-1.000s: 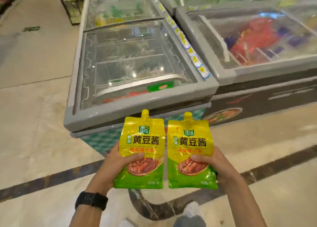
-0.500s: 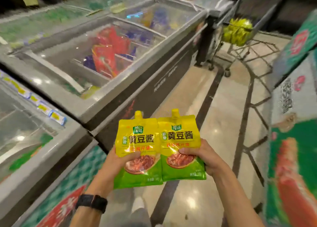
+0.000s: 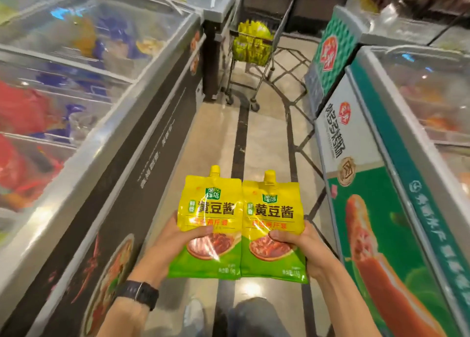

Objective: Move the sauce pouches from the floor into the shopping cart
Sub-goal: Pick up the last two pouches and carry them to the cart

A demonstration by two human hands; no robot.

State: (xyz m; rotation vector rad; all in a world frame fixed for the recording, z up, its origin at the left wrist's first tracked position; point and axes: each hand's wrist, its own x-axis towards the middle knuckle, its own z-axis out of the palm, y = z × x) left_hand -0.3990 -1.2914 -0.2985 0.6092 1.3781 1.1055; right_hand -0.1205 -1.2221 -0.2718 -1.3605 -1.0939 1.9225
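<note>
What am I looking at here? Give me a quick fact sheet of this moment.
place: shop aisle between left freezer and right freezer
left hand: grips left sauce pouch, spout up
right hand: grips right sauce pouch, side by side with the other
shopping cart: ahead down the aisle, yellow packs inside
stage: both pouches carried, not yet in cart

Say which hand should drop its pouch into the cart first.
Right hand, narrowly: its pouch lines up with the cart ahead, while the left hand sits off toward the left freezer.
</note>
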